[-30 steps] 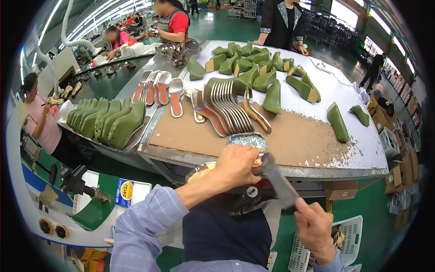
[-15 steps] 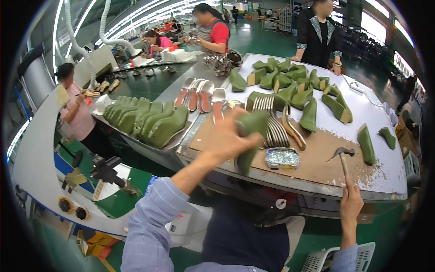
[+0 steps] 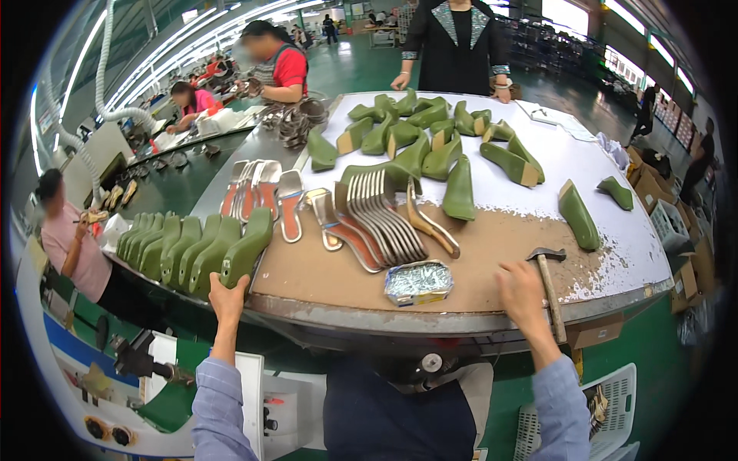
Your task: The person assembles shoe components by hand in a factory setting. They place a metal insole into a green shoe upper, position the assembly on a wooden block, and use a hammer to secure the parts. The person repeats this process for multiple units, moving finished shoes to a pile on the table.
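Observation:
My left hand (image 3: 228,295) reaches out to the left and grips the near end of a green shoe last (image 3: 247,244). That last stands at the right end of a row of green lasts (image 3: 173,246) by the table's left edge. My right hand (image 3: 521,296) lies flat on the brown work surface (image 3: 323,273) with its fingers apart. A hammer (image 3: 549,288) lies just right of it, handle pointing over the front edge; the hand does not hold it. A small tin of nails (image 3: 419,281) sits between my hands.
A fan of metal-coloured insoles (image 3: 380,219) lies mid-table, and orange-lined insoles (image 3: 257,192) lie left of it. More green lasts (image 3: 430,134) are scattered farther back. People stand at the far edge (image 3: 457,42) and work along a conveyor on the left (image 3: 73,246). A white basket (image 3: 611,415) stands low right.
My left hand has carried the green last from above the table down to the end of the row on the left. My right hand has laid the hammer down on the table.

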Action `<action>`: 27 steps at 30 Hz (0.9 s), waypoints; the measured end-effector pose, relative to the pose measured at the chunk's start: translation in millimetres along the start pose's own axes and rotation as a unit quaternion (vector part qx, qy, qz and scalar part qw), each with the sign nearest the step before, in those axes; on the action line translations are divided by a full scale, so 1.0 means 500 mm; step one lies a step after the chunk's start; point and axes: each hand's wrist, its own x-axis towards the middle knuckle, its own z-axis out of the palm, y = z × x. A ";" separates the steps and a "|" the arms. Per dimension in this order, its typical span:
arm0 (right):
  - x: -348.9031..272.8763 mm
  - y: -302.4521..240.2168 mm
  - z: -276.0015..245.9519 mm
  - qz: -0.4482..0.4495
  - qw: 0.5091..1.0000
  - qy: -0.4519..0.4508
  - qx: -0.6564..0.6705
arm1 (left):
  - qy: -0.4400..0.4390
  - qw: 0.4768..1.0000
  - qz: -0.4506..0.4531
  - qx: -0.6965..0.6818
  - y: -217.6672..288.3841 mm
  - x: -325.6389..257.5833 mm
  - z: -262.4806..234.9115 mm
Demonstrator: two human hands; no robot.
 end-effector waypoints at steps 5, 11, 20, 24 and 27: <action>0.156 -0.041 0.192 0.058 0.987 -0.098 0.112 | 0.072 0.979 0.185 -0.035 0.160 -0.049 0.025; 0.169 -0.171 0.147 0.185 0.877 -0.020 0.443 | -0.289 0.796 -0.018 -0.532 0.429 -0.201 0.094; 0.238 -0.032 0.180 0.469 0.578 -0.052 0.665 | -0.434 0.648 -0.027 -0.625 0.565 -0.181 0.136; 0.335 0.006 0.344 0.402 0.578 0.045 0.709 | -0.380 0.782 -0.144 -0.473 0.451 -0.188 0.127; 0.326 0.010 0.314 0.424 0.694 0.047 0.580 | -0.273 0.831 -0.146 -0.463 0.411 -0.179 0.084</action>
